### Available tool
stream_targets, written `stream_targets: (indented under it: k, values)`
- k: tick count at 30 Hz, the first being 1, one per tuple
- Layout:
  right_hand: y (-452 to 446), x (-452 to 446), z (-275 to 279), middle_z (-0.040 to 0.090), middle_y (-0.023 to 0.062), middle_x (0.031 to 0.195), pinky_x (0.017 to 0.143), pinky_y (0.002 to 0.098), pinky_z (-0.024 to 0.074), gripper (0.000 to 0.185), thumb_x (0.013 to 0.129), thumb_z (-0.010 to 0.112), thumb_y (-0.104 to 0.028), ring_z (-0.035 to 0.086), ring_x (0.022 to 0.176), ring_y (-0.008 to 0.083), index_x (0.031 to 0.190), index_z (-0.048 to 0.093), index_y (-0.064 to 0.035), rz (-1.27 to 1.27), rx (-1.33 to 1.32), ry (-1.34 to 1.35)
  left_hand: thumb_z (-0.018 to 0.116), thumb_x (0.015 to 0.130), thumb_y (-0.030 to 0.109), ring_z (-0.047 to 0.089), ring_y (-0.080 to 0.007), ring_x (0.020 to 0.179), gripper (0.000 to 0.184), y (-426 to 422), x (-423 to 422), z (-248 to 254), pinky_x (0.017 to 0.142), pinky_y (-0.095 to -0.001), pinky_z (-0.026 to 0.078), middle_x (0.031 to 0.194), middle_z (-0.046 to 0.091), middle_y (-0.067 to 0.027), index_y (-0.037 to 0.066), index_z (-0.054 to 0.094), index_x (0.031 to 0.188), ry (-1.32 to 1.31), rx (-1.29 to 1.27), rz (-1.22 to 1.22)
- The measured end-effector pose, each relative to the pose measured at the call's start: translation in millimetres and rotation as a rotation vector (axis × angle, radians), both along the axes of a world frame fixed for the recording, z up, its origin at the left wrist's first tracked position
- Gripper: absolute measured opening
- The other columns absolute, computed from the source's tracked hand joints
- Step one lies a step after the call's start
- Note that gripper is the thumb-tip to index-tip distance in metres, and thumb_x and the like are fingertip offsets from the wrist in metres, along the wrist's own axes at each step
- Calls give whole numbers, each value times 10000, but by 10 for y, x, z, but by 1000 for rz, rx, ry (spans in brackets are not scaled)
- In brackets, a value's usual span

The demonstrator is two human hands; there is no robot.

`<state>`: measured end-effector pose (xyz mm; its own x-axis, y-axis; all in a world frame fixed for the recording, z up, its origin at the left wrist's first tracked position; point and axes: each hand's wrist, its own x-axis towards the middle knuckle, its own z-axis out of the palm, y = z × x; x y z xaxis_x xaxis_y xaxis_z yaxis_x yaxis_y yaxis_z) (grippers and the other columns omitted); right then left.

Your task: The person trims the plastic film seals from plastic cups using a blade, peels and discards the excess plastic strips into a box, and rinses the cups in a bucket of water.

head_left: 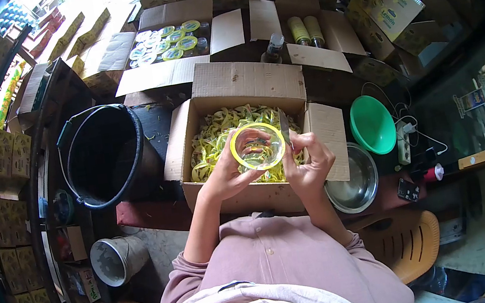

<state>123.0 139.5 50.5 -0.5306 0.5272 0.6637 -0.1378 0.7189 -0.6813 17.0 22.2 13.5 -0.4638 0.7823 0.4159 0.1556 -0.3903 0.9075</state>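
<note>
My left hand is wrapped round a clear plastic cup with a bright yellow rim, its round mouth facing me. At the cup's right side my right hand is closed in a pinch. A flat grey blade, like a knife, stands up from its fingers beside the rim; its handle is hidden. Both hands are over an open cardboard box filled with crumpled yellow and white plastic strips.
To the left stand a large black bucket and a lower white bucket. On the right are a green bowl, a steel bowl and cables. Behind, one box holds yellow-rimmed cups, another bottles; a bottle stands between.
</note>
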Motion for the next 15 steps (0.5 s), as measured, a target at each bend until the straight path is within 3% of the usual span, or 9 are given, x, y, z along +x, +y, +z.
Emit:
stream_targets:
  k: [15]
  values:
    - [-11, 18, -31, 570, 71, 665, 496, 235, 434, 220, 648, 633, 52, 539, 534, 135, 856, 618, -19, -9, 8, 22, 657, 742, 108, 464, -199, 1095, 618, -34, 28, 41, 922, -339, 391, 1154, 464, -117, 5, 321, 1251, -43, -14, -31]
